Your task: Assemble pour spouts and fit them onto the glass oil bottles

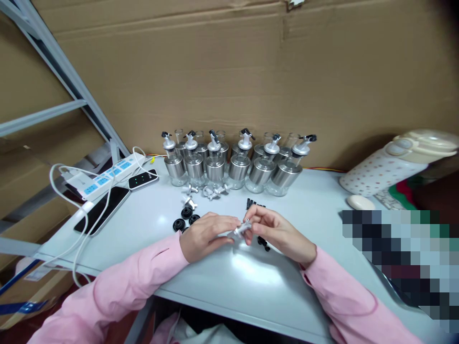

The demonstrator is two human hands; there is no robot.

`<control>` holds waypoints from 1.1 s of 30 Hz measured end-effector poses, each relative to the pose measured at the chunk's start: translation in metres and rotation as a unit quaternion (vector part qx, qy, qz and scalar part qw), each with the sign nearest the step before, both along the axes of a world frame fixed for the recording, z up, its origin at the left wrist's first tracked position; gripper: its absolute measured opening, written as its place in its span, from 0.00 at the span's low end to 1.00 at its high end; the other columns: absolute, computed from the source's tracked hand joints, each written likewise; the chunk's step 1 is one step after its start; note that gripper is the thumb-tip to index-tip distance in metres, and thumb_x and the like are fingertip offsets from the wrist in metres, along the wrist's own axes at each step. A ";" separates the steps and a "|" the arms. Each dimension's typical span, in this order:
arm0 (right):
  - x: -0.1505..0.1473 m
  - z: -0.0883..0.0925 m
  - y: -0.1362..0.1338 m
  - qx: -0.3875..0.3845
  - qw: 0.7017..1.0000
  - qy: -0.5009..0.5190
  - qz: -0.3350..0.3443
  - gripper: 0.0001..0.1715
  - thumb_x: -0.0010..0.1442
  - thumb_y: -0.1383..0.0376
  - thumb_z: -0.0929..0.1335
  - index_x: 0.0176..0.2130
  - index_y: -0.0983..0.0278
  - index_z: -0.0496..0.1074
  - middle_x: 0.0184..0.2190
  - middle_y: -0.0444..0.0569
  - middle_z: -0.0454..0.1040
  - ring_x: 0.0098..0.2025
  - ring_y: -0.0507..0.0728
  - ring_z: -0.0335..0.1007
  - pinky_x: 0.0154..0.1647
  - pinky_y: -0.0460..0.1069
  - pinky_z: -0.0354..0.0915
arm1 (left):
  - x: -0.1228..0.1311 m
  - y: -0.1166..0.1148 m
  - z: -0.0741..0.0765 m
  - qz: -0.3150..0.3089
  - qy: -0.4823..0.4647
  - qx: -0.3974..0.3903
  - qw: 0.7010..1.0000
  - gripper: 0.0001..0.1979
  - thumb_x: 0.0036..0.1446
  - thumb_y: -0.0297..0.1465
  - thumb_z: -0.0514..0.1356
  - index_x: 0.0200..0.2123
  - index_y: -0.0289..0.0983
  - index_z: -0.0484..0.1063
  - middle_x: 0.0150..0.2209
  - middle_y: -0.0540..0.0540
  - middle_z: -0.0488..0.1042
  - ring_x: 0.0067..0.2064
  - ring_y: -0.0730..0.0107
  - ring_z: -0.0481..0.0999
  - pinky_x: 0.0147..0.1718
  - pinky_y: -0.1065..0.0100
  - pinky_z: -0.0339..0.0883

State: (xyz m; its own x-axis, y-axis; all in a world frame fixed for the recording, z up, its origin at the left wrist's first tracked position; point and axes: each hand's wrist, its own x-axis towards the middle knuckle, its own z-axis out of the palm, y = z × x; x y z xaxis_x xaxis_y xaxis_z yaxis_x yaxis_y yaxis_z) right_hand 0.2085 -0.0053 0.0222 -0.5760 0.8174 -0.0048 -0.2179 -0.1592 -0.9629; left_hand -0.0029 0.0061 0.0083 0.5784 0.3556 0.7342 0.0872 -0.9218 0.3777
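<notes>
Between my hands, above the table, is a silver bottle pourer spout [241,230]. My left hand [208,235] closes on its wide base end, fingers laid over it. My right hand [281,234] pinches the narrow end with thumb and fingers. Loose silver spouts [215,192] lie in front of the bottles, and black ribbed stoppers [186,213] sit beside my left hand, partly hidden by it. Small black tubes [251,204] lie behind my right hand, with small black parts [264,244] partly under it.
Several glass bottles with steel sleeves [239,168] stand in rows at the back; the front ones carry spouts. On the left are a power strip [111,176], white cables, a phone [103,210] and a small black device [143,179]. A dotted flask [383,165] stands right, near a white oval object [360,202].
</notes>
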 end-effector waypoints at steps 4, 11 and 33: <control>0.001 -0.001 0.002 0.018 1.000 -0.013 -0.011 0.13 0.56 0.58 0.68 0.34 0.64 0.64 0.24 0.43 0.72 0.27 0.50 0.68 0.33 0.47 0.59 | -0.001 0.003 -0.001 0.002 -0.003 -0.003 1.000 0.19 0.57 0.23 0.57 0.52 0.36 0.59 0.44 0.37 0.74 0.49 0.64 0.72 0.45 0.63 0.68; -0.003 -0.002 0.003 0.036 0.998 -0.037 -0.037 0.14 0.57 0.55 0.66 0.35 0.64 0.65 0.23 0.43 0.71 0.27 0.51 0.68 0.33 0.49 0.59 | -0.003 0.005 -0.001 0.007 0.007 0.005 1.000 0.20 0.57 0.24 0.57 0.53 0.36 0.58 0.46 0.37 0.73 0.49 0.64 0.72 0.44 0.62 0.67; 0.002 0.007 0.010 -0.062 0.976 0.014 -0.209 0.15 0.48 0.56 0.70 0.29 0.65 0.68 0.20 0.42 0.68 0.23 0.50 0.66 0.29 0.47 0.63 | -0.092 0.029 -0.004 0.250 0.223 -0.163 0.928 0.08 0.57 0.34 0.55 0.36 0.36 0.70 0.34 0.45 0.71 0.35 0.68 0.71 0.37 0.67 0.65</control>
State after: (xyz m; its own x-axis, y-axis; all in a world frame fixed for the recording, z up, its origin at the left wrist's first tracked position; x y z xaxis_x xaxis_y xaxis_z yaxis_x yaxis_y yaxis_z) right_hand 0.2104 0.0044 0.0296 -0.1945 0.9749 -0.1082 -0.3145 -0.1665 -0.9345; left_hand -0.0952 0.0349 0.0045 0.5013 0.8226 0.2684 0.6883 -0.5671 0.4523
